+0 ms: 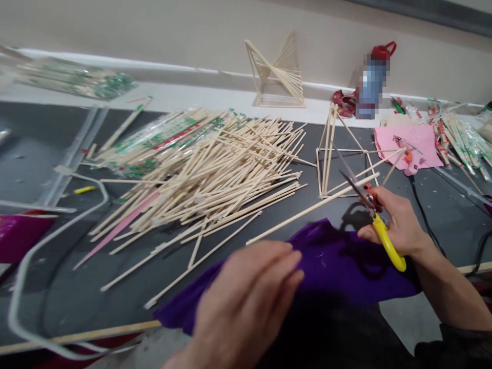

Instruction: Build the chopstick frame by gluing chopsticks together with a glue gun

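Observation:
My right hand [400,218] grips a pair of scissors [378,223] with a yellow handle loop. Their blades are spread and point up and left over the table. My left hand [249,292], a little blurred, is over a purple cloth [326,266] at the table's front edge. Its fingers lie side by side, pointing right, and I see nothing in them; the thumb is hidden. One thicker wooden stick [307,210] runs from near my left hand to the scissor blades. Just beyond, a frame of joined sticks [326,154] stands on the table.
A large heap of thin wooden sticks [230,169] covers the middle. Plastic-wrapped chopstick packs [161,133] lie behind it. At the back are a twisted stick model [277,77] and a bottle [372,82]. A pink sheet [423,143] is right; a white bent tube [23,287] is left.

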Demonstrator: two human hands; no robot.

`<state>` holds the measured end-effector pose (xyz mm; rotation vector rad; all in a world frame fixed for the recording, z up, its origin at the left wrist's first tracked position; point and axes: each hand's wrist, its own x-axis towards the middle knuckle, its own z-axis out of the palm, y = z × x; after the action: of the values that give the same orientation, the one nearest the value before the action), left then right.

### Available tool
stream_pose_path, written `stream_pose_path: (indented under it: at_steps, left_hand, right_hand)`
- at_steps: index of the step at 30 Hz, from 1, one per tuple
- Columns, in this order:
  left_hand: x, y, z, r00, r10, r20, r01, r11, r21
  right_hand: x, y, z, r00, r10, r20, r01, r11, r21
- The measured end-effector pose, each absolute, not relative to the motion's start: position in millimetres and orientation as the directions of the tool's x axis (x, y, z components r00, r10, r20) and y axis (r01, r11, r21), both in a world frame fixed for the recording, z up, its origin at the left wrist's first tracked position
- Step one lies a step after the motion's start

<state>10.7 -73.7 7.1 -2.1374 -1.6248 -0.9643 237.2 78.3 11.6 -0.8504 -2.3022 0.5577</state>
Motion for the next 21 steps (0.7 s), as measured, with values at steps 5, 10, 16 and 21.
stream_pose_path:
  at_steps: [5,10,16,21]
  left_hand:
    - [27.4,-78.1,-31.0,0.428,0.855,0.293,0.852,-0.490,0.184]
    - [24.1,-64.9,-39.6,0.448,0.871,0.204,0.859,-0.482,0.172]
    - [26.5,-63.6,-42.5,0.426,0.884,0.194,0.880,-0.454,0.136]
    - [28.9,-62.7,-44.3,0.376,0.897,0.234,0.892,-0.418,0.171]
  right_hand:
    - [235.6,79.8,11.4,-0.628,0.685,0.369,0.421,0.698,-0.579]
    - [230.1,78.8,15.1,-0.653,0.667,0.359,0.424,0.715,-0.555]
    - [212.1,71.5,33.3,-0.685,0.689,0.237,0.420,0.639,-0.644]
    - [185.2,60.7,51.4,-0.735,0.653,0.182,0.363,0.606,-0.707]
